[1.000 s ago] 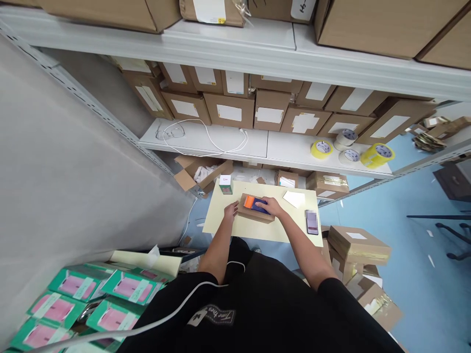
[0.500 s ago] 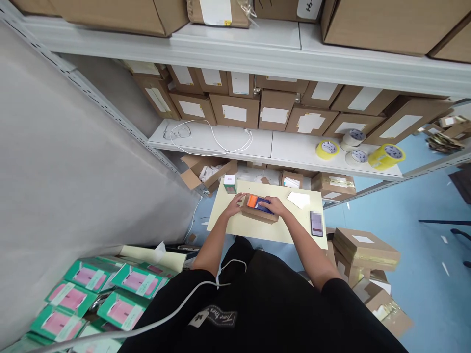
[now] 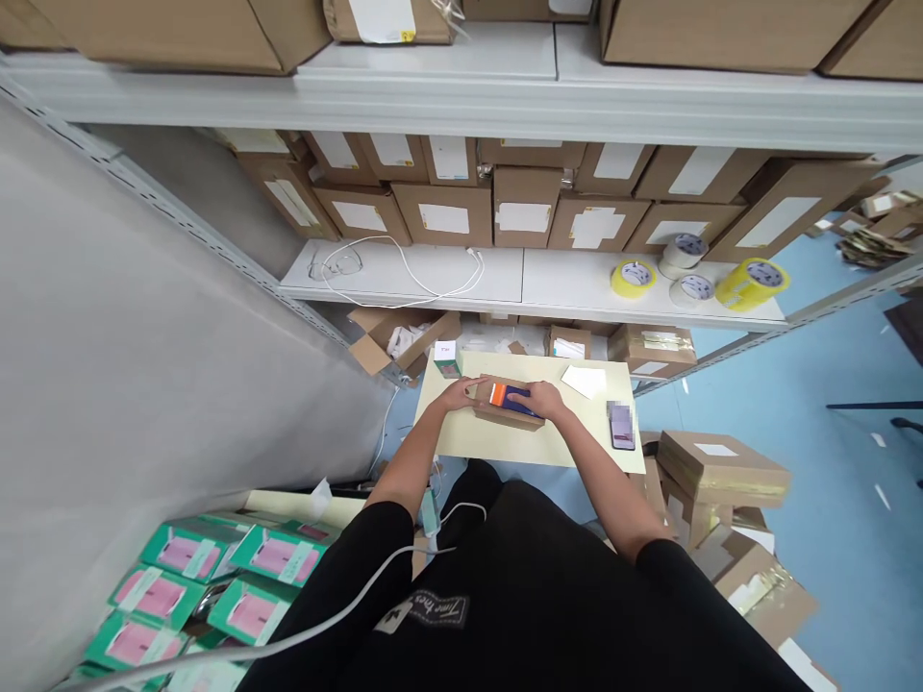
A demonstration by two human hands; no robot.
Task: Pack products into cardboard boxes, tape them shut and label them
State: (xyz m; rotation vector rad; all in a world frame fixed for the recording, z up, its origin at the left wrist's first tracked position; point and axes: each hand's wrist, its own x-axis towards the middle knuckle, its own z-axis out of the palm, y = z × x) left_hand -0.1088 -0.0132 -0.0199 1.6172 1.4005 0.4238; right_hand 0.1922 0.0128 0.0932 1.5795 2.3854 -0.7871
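A small open cardboard box (image 3: 509,417) lies on the pale yellow table (image 3: 461,444), with a dark blue and orange box (image 3: 513,398) inside it. My left hand (image 3: 460,394) holds the cardboard box at its left end, thumb and fingers around the edge. At the other end, my right hand (image 3: 546,399) has its fingers on the dark blue and orange box; part of that box is hidden under them. A small white and green box (image 3: 447,359) stands at the table's back left corner, beyond my left hand.
White paper (image 3: 586,382) and a phone (image 3: 621,426) lie at the table's right. Behind, a shelf (image 3: 433,279) carries labelled cartons, a white cable and several tape rolls (image 3: 692,290). Green and pink boxes (image 3: 252,610) are piled at lower left, cartons (image 3: 721,471) at right.
My right hand has shifted slightly left over the dark blue and orange box, which sits a little further right in the cardboard box. The camera view has moved slightly.
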